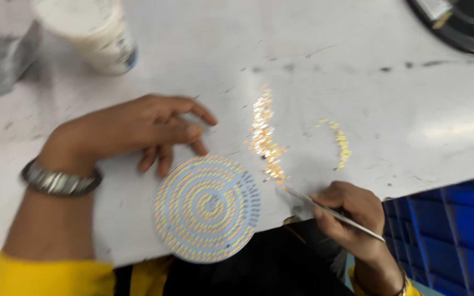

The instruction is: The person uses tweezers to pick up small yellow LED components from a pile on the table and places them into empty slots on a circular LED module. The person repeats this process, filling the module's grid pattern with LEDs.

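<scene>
Head view, right hand [352,211] pinching metal tweezers [330,211], round ringed board [208,208], loose chips [264,137]

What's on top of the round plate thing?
The round board carries rings of tiny yellow chips. The left hand fingertips rest at its top edge. What lies under the board is hidden.

I see one package for sure: a white cylindrical container [86,30] at the top left, well beyond the fingertips of my left hand [138,131], blurred, with a band of dark blue print low on its side. Top right corner, far past my right hand [352,211] fingers, a small pale label or tag [433,8] sits on a black round object [462,24], cut off by the frame. No signs, no screens.
</scene>
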A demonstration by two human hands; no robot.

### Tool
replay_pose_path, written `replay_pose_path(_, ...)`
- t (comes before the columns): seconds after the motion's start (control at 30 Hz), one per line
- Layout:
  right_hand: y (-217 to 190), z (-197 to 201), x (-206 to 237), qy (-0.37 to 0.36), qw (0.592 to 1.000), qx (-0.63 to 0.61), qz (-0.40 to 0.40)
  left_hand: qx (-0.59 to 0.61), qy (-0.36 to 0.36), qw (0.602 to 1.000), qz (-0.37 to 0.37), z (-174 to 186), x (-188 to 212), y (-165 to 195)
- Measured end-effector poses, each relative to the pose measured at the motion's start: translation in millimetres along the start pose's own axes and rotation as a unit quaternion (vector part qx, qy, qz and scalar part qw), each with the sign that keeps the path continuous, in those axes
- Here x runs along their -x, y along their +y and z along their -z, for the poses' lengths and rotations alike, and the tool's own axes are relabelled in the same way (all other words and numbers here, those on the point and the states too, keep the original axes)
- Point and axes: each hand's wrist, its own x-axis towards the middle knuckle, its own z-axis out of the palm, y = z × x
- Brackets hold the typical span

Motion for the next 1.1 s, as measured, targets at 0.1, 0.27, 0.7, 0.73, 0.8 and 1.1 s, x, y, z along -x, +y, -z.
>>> replay_pose_path(0.1,-7,-19,1,-0.053,0.994,-0.024,0.097,0.003,0.002,1.0,-0.008,0,1,3)
replay_pose_path(0.27,-17,-35,-2,-0.077,0.987,-0.004,0.139,-0.03,0.049,0.997,0.042,-5,3,8)
replay_pose_path(0.7,-20,-27,-8,-0.094,0.989,-0.029,0.111,0.007,0.004,1.0,-0.023,0,0,-2)
replay_pose_path(0.73,-19,-25,-8,-0.09,0.989,-0.038,0.112,0.014,-0.006,0.999,-0.03,0,-1,-1)
replay_pose_path(0.8,-12,-15,-9,-0.032,0.998,-0.004,0.055,0.01,-0.001,1.0,-0.011,0,-1,1)
replay_pose_path(1.1,2,-5,-3,0.01,1.0,0.029,0.005,-0.004,0.011,1.0,0.024,-1,0,1)
